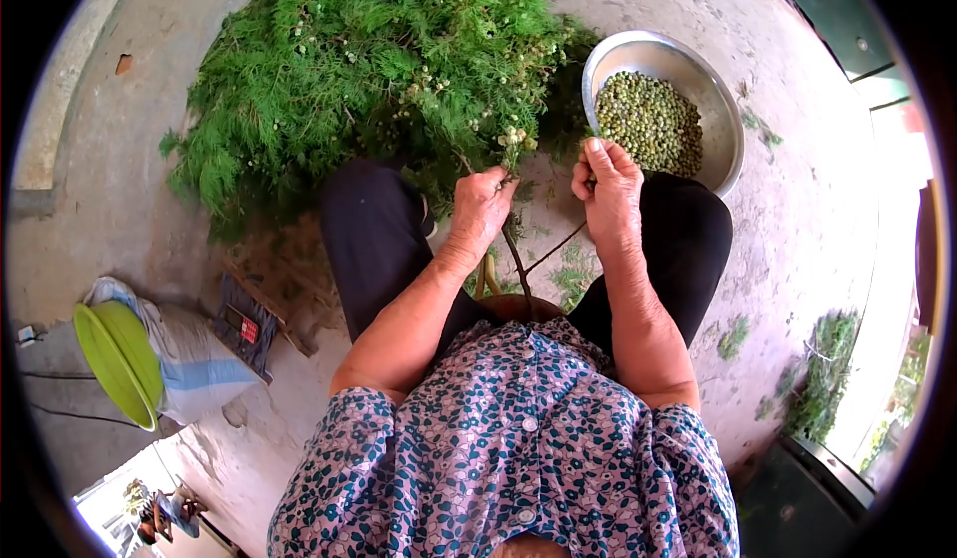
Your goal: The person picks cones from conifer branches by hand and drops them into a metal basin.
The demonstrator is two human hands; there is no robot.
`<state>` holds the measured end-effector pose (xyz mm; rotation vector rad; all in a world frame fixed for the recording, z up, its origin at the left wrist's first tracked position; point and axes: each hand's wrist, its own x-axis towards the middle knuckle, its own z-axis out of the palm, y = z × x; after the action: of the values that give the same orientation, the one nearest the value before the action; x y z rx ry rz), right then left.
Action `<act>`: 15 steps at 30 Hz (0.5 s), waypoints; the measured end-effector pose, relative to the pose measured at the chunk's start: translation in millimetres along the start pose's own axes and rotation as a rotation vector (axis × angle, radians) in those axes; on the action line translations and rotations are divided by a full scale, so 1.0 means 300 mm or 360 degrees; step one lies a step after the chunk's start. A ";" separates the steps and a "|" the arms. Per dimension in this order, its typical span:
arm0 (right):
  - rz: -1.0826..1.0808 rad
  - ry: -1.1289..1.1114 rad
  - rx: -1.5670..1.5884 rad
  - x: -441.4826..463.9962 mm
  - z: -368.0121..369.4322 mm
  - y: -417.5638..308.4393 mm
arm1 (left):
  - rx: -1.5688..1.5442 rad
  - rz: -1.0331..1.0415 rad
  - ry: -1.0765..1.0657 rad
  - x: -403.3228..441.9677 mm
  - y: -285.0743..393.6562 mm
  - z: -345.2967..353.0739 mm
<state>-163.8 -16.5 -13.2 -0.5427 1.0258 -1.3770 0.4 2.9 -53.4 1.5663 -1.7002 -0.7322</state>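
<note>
My left hand (484, 199) is closed round a green branch (513, 244) whose tip carries a cluster of pale round fruits (516, 139). Its dark stem runs down between my knees. To the right, my right hand (608, 174) is closed, thumb against the fingers, beside the near rim of a metal basin (723, 125); what it holds is too small to make out. Many small green round fruits (648, 120) lie in the basin. A big heap of feathery green branches (369, 70) spreads in front of my left knee.
At the left, a lime-green basin (120, 364) leans on a pale sack (199, 359), near a dark bag (244, 327). Loose green sprigs (822, 374) lie on the concrete floor (788, 229) at the right. Dark green panels (837, 15) stand at the upper right.
</note>
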 end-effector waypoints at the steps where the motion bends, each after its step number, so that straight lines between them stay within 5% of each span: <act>1: 0.0111 -0.0038 0.0098 -0.007 0.004 0.001 | -0.0026 -0.0037 -0.0015 -0.001 0.010 -0.002; 6: 0.0390 -0.0432 0.0428 -0.040 0.041 -0.008 | -0.0022 -0.0079 -0.0012 -0.010 0.008 0.013; 8: 0.0373 -0.0395 0.0429 -0.058 0.066 -0.023 | 0.0401 0.0117 0.0019 -0.010 0.020 0.009; 12: -0.0202 -0.0563 -0.0741 -0.051 0.085 -0.012 | 0.0505 0.0046 -0.0081 -0.015 0.034 0.028; 14: -0.1080 -0.0690 -0.1545 -0.015 0.069 0.040 | 0.0533 0.0076 -0.0080 -0.017 0.041 0.034; 15: -0.0901 -0.0638 -0.1790 -0.026 0.062 0.052 | 0.0496 0.0061 -0.0074 -0.015 0.044 0.035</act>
<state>-138.9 -11.0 -15.0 -1.9709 1.2989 -0.9572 -15.8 8.4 -49.7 1.7291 -1.9457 -0.5044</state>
